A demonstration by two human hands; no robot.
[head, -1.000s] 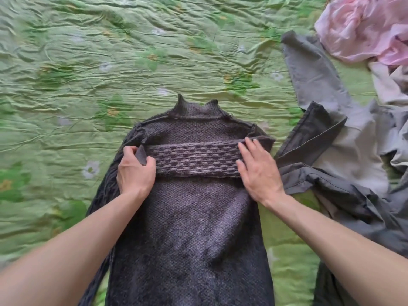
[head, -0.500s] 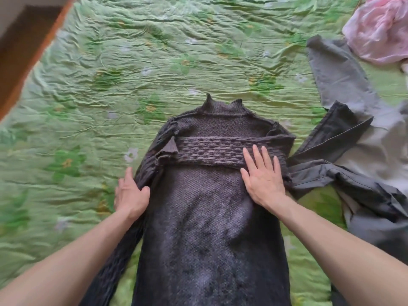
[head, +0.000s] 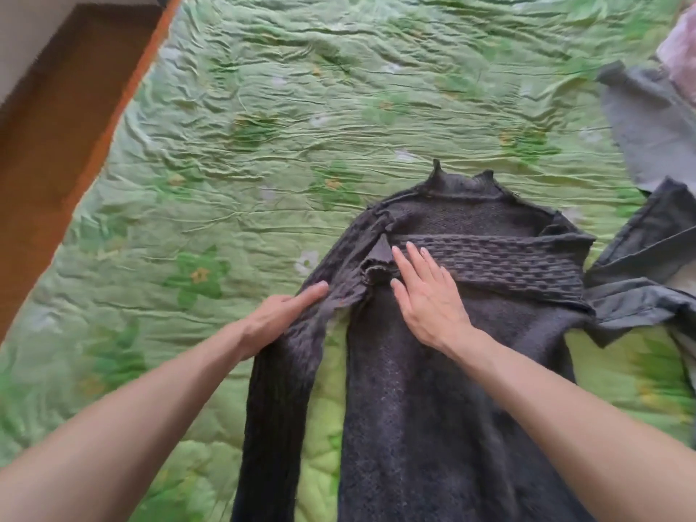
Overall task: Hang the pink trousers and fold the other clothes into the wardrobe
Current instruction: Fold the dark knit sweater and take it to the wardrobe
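The sweater (head: 452, 371) lay flat on the bed (head: 263, 126) — soft, limp knit, best taken by its edges. Right hand (head: 425, 295) pressed flat on it; left hand (head: 278, 314) — fingers straight — touched the loose sleeve (head: 286, 371).

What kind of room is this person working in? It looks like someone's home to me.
Most likely a bedroom at home. The work surface is a bed covered with a green flowered quilt, its wooden edge showing at the left, and loose clothes lie on it: a dark knitted sweater and grey garments.
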